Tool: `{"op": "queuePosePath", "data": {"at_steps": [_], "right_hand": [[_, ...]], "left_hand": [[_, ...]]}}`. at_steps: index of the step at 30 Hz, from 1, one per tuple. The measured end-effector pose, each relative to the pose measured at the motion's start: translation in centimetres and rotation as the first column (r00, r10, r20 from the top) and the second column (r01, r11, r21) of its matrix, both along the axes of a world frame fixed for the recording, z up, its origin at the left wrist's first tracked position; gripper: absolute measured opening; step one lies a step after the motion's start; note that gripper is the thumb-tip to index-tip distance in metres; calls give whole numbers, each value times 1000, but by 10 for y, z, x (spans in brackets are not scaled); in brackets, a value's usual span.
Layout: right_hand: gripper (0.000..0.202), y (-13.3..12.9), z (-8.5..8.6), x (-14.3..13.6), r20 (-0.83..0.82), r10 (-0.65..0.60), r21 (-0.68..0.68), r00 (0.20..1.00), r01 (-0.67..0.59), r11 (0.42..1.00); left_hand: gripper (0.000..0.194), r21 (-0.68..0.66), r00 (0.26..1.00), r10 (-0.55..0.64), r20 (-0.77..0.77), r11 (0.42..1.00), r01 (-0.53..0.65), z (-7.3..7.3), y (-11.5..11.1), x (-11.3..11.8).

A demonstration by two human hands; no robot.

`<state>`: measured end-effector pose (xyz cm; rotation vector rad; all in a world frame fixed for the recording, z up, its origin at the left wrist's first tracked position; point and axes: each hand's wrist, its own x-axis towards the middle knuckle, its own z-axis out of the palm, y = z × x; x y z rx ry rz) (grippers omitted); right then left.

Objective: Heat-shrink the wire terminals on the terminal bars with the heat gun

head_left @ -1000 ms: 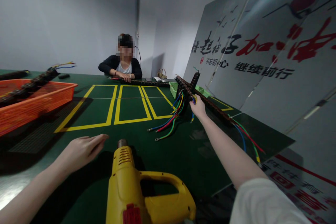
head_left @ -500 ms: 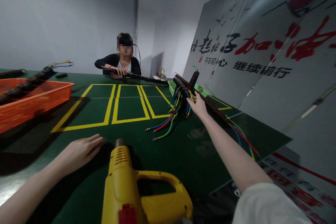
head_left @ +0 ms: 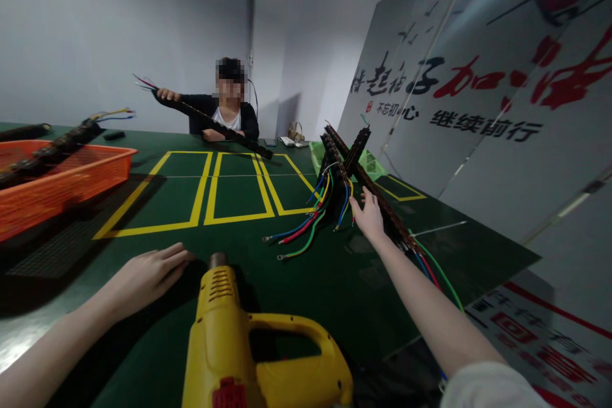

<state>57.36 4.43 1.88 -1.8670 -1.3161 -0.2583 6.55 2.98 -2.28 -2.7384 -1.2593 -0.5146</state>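
Note:
My left hand (head_left: 155, 273) lies on the green table with its fingers stretched out, holding nothing. Just to its right is a yellow heat gun (head_left: 217, 325), its metal nozzle pointing away from me. My right hand (head_left: 370, 213) reaches forward with fingers spread, beside a pile of black-wrapped wire harnesses (head_left: 356, 153) with nothing seen in its grip. Blue, yellow, red and green wires (head_left: 310, 223) with metal lugs hang from the near ends. One long harness (head_left: 394, 210) slants past my right hand toward the table's right edge.
A green basket (head_left: 375, 166) sits beneath the pile. At left, an orange basket (head_left: 109, 162) carries another harness (head_left: 52, 150). Yellow tape rectangles (head_left: 239, 222) mark the table. Across it, a co-worker (head_left: 227, 118) holds up a long harness (head_left: 210, 122). A printed panel (head_left: 478, 159) stands at right.
The co-worker has lifted a harness, whose far end swung left away from the pile. My right hand has drawn back slightly from the wires. My left hand stays still.

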Motion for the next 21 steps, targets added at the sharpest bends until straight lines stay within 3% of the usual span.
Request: {"op": "queuePosePath", "data": {"at_steps": [6, 11, 17, 19, 21], "right_hand": [[44, -8, -12, 2, 7, -20, 21, 1000, 20, 1000], [45, -20, -7, -4, 9, 29, 182, 1000, -30, 983], [41, -57, 15, -45, 63, 253, 277, 965, -260, 925], [34, -77, 17, -58, 178, 324, 221, 929, -359, 907], [34, -98, 15, -69, 340, 423, 131, 840, -488, 863]], "left_hand": [[41, 21, 999, -24, 43, 1000, 23, -3, 1, 0], [39, -20, 999, -34, 18, 999, 35, 1, 2, -1], [33, -106, 992, -45, -118, 994, 32, 14, -13, 5], [32, -58, 984, -42, -171, 998, 33, 17, -17, 10], [30, 3, 978, -65, -199, 998, 66, 23, -20, 11]]}}
